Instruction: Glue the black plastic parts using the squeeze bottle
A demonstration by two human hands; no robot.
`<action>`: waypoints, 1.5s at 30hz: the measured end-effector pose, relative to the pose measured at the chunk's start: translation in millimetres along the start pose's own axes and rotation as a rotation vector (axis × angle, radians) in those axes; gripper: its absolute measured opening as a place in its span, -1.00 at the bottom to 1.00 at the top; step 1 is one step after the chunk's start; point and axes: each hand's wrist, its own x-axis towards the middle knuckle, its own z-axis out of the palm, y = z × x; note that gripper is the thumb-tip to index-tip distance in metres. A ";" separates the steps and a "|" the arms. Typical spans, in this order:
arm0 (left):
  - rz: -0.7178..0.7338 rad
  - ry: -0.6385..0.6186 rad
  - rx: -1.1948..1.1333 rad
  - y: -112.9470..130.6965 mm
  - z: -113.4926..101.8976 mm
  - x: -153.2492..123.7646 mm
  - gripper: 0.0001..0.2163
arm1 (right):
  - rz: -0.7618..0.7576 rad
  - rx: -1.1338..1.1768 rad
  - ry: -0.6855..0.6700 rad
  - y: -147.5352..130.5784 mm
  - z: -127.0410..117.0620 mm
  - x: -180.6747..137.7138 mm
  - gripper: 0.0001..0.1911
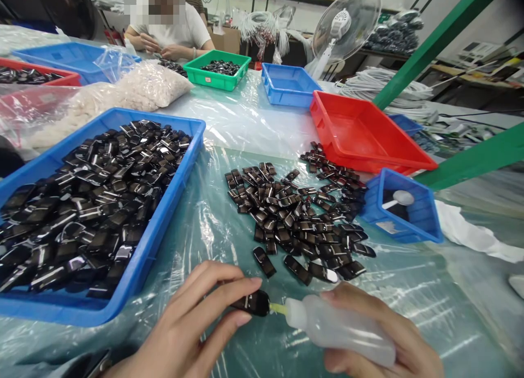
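Left hand fingers pinch small black part, long axis roughly level, pointing right toward nozzle. Right hand wraps clear squeeze bottle; yellowish nozzle tip touches part's right end. Bottle lies almost horizontal, tilted slightly up toward left. Both hands low at near edge of plastic-covered table, palms inward. Loose pile of same black parts beyond fingers; full blue tray to left, small blue bin to right.
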 end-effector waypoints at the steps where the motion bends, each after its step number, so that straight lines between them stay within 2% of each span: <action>1: 0.003 -0.004 0.005 0.2 -0.3 0.0 -0.77 | 0.001 0.003 0.001 -0.4 0.0 -0.2 -0.74; 13: -0.002 -0.005 -0.011 -1.3 1.6 -0.3 -0.77 | 0.090 -0.005 -0.028 -4.0 -2.2 -0.9 -0.73; 17: 0.005 0.000 -0.008 0.3 0.8 -1.6 -0.76 | 0.066 0.006 0.006 -3.9 -2.1 -0.2 -0.72; 21: -0.004 -0.019 0.001 1.4 -1.5 -1.5 -0.76 | 0.108 0.028 -0.039 -0.6 -4.7 -3.5 -0.68; 27: 0.002 -0.010 0.017 2.1 -3.5 1.3 -0.76 | 0.115 0.045 -0.033 4.5 -6.1 -8.3 -0.63; 37: -0.013 0.025 -0.034 -1.8 2.3 0.1 -0.76 | 0.125 0.119 -0.067 2.2 -5.2 -4.2 -0.58; 42: -0.026 0.027 -0.058 0.4 3.4 0.2 -0.77 | 0.128 0.131 -0.042 2.3 -2.3 -2.6 -0.55; 45: -0.037 0.033 -0.047 0.5 2.0 -0.1 -0.76 | 0.183 0.174 0.023 1.8 1.6 -4.6 -0.63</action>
